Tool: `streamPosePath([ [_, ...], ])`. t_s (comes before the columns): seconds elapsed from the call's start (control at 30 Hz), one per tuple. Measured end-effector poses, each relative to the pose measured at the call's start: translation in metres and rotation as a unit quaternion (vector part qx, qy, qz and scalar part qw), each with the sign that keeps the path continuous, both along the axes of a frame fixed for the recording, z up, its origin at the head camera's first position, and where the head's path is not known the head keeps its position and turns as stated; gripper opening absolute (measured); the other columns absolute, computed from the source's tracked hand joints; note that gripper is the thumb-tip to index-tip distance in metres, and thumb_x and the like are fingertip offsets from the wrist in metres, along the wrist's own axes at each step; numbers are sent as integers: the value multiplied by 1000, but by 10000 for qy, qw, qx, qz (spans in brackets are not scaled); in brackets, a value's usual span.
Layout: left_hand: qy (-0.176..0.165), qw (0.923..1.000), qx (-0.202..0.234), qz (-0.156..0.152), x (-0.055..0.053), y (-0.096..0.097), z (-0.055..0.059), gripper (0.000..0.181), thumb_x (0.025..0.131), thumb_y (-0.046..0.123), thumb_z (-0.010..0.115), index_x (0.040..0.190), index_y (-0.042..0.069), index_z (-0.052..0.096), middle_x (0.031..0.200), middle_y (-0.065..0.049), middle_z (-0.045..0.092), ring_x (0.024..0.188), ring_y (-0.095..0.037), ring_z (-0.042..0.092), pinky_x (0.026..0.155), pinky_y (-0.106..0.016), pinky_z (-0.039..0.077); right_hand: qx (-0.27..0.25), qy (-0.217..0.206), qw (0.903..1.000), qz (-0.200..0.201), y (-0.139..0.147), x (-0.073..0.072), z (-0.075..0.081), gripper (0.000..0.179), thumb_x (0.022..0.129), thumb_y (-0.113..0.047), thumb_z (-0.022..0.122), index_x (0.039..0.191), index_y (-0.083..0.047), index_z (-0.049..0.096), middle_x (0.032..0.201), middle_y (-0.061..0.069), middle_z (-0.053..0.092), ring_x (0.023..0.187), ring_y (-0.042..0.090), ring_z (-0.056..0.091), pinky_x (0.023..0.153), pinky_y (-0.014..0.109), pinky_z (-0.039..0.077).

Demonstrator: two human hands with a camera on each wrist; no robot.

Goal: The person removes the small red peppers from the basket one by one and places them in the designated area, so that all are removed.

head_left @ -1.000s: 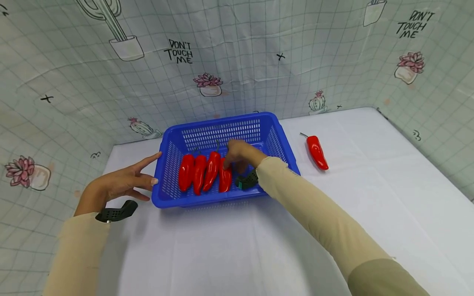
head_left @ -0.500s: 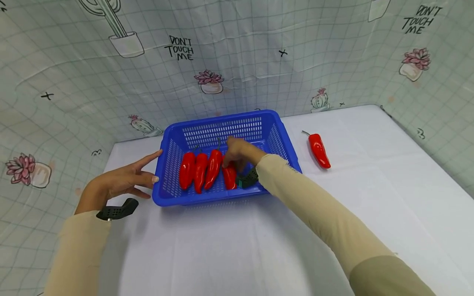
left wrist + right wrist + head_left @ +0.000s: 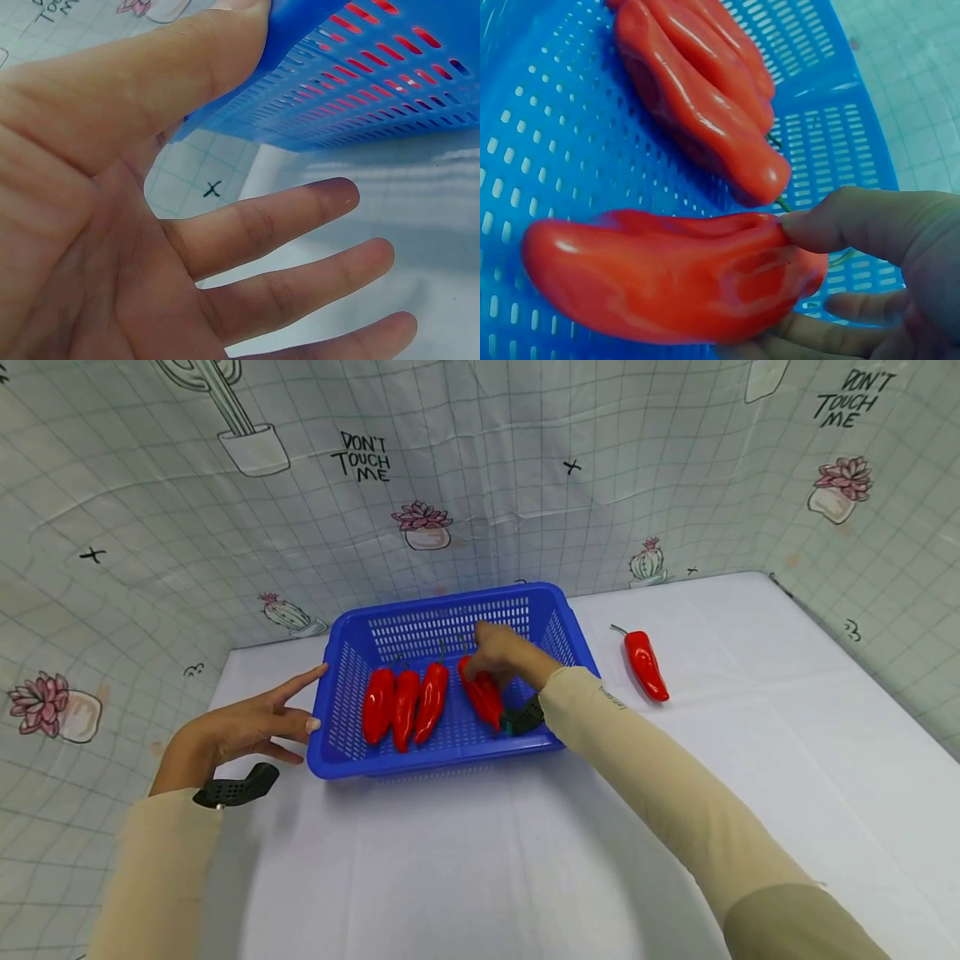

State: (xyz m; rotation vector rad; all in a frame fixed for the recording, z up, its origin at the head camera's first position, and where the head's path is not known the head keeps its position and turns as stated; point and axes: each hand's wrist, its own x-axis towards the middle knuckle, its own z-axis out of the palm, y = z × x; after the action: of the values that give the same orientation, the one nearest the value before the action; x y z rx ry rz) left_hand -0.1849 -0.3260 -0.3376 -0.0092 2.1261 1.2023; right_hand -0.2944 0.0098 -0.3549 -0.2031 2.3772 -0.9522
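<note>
Pinching fingers (image 3: 829, 331) of R hand (image 3: 930, 255) round pepper (image 3: 652, 285) r shown clearly only by wrist cam; 3 others (image 3: 406, 706) r held in bskt (image 3: 420, 766).

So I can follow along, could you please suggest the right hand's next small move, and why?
Perhaps lift the long red pepper from the blue perforated plastic basket: the right hand grips it by one end, apart from three others inside.

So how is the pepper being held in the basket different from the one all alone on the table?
The held pepper is pinched in the right grip; the lone pepper is untouched. The held pepper is inside the blue basket; the lone pepper lies outside on the white table. That grip covers part of the held pepper; the lone pepper shows whole, stem included. Both are red, shiny and long.
</note>
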Motion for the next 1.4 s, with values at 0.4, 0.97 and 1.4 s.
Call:
streamPosePath([
  [0.4,29,9999,101,25,1,1,-1,95,95,28,64,156,39,-7,145,-30,44,116,-34,61,94,-59,51,-661,728,9949,222,23,-5,12,71,84,-10,74,145,-24,42,143,16,44,105,37,63,67,43,62],
  [0.97,20,10000,0,-62,2,2,-1,95,95,30,64,156,38,-8,147,-30,42,121,-38,57,95,-60,49,-1008,881,9909,139,56,-6,32,37,88,-9,72,124,-13,63,120,20,60,100,37,68,74,45,61],
  [1.4,95,9997,-133,-155,2,1,1,96,94,31,64,157,36,-8,144,-30,46,120,-38,59,92,-60,51,-975,1231,9870,-335,144,-17,55,41,93,-14,65,132,-11,54,119,24,62,98,33,68,77,42,61],
])
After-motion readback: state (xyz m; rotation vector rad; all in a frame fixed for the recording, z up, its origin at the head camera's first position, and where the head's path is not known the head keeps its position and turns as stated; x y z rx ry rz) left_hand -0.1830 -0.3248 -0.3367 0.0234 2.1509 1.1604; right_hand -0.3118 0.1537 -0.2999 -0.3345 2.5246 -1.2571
